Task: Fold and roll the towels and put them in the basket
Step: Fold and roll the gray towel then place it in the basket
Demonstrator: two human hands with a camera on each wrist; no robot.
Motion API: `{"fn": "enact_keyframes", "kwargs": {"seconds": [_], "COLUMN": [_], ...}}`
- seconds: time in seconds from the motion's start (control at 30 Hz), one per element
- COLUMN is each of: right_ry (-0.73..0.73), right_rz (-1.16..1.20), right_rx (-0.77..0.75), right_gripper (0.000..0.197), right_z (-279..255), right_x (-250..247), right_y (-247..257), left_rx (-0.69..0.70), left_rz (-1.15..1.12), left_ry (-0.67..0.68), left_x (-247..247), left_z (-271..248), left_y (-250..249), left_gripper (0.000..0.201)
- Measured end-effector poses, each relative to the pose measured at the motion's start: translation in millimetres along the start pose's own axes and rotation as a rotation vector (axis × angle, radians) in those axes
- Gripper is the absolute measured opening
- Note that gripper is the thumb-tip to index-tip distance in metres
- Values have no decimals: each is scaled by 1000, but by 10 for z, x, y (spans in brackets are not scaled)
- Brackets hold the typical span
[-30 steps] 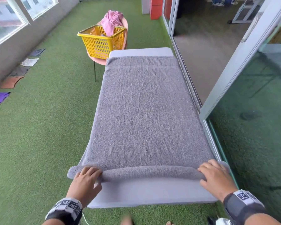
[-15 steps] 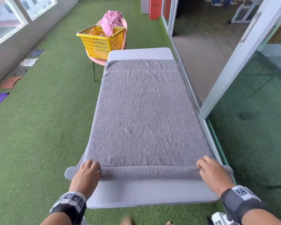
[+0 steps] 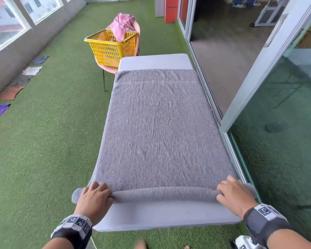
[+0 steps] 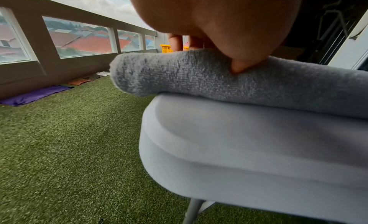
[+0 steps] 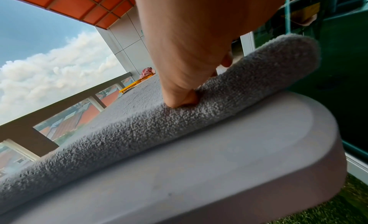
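Both hands, L [image 3: 93,198] & R [image 3: 233,194], grasping rolled near edge of grey towel [image 3: 160,126], bottom of frame, one per end to keep roll even. Rest flat on bench [image 3: 162,215]; basket [image 3: 111,47] upper left.

Quick count of what you've got here: one grey towel [image 3: 162,133] spread over one white table [image 3: 156,62], near end rolled up. One yellow basket [image 3: 111,49] sitting on one pink chair [image 3: 106,66], with one pink towel [image 3: 122,26] draped over it. There's something greyish down inside the basket, can't tell what, so I'm not counting it. Two hands on the roll, your left hand [image 3: 93,200] and right hand [image 3: 235,196], and two wrist bands, one each. Along the wall on the grass you've got roughly five cloths [image 3: 13,90] laid out, the purple one nearest.
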State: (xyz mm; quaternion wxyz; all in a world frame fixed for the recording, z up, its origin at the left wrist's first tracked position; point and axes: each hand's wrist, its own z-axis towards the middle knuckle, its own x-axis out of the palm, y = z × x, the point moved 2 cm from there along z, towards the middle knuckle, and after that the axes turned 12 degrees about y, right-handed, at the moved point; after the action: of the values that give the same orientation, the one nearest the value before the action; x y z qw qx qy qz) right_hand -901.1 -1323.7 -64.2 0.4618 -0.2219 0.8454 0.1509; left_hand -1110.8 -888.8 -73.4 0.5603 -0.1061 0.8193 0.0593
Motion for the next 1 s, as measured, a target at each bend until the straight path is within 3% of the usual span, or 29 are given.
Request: {"fn": "enact_keyframes", "kwargs": {"seconds": [0.2, 0.3, 0.4, 0.5, 0.57, 0.67, 0.77, 1.0], "right_ry": [-45, -82, -107, -48, -23, -26, 20, 33], "right_rz": [81, 183, 248, 184, 122, 69, 28, 128], "right_rx": [27, 47, -19, -62, -59, -54, -52, 15], "right_gripper": [24, 18, 24, 31, 41, 31, 20, 30], "right_z": [-26, -20, -17, -61, -82, -95, -120, -105], "right_x": [-47, -32, -12, 4, 23, -46, -161, -265], "right_y": [22, 17, -14, -28, -46, -43, 23, 98], "left_rx": [-57, -38, -11, 47, 65, 30, 30, -28], "left_rz": [-55, -189, -230, -198, -139, -70, -9, -7], "left_ry": [-28, -82, -113, -168, -87, 21, 25, -7], "left_x": [-15, -101, -99, -55, -34, -70, -68, -65], "left_z": [-11, 14, 27, 13, -11, -33, -37, -48], "left_y": [-19, -65, -54, -11, 3, 5, -16, -52], "left_gripper": [27, 8, 20, 15, 32, 44, 20, 25]}}
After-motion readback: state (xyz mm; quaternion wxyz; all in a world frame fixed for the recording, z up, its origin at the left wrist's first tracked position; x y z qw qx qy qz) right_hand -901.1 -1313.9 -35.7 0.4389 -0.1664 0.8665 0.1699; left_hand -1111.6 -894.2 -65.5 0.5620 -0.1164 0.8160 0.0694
